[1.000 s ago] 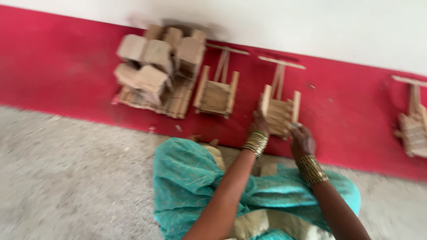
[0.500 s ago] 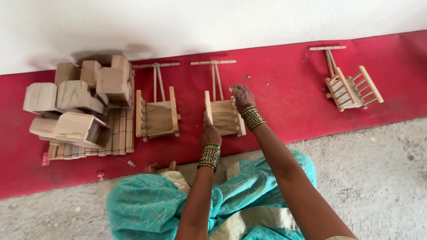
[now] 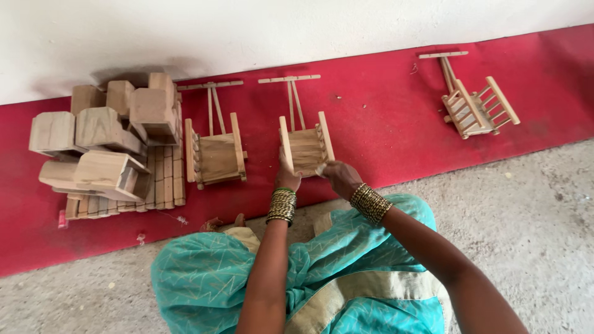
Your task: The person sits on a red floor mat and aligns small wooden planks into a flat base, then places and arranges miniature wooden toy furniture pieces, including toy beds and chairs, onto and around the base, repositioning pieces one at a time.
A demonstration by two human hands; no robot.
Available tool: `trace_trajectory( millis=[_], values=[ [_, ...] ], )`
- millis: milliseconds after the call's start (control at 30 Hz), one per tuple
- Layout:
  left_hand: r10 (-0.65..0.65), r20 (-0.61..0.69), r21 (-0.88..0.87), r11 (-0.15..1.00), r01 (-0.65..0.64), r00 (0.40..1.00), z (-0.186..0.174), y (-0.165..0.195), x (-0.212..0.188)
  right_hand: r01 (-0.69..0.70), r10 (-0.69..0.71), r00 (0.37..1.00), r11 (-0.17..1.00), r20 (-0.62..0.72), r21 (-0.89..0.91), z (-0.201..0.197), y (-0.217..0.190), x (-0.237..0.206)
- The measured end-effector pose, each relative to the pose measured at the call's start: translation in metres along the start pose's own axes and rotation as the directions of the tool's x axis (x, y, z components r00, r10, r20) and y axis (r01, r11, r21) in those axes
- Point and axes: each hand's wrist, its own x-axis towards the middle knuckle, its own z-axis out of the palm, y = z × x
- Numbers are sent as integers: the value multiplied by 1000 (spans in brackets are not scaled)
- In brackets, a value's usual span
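Gripping the small wooden cart at its near end, I close my left hand on one corner and my right hand on the other. It sits mid-strip on the red mat (wall edge beyond), between a second cart and a third cart.

One head-worn camera looks steeply down from close above, facing the red mat and white wall.

Red mat along the white wall: block pile leftmost, three small wooden carts rightward.
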Motion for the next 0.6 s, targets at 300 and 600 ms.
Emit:
trace_trajectory(
  millis=[300,600],
  values=[
    [74,-153,214,976,-40,986,3,-40,-6,63,-67,982,998,-177,-28,38,-68,50],
    [65,-164,251,968,-22,984,0,-26,-9,-180,181,982,983,-56,23,3,-59,169]
  ],
)
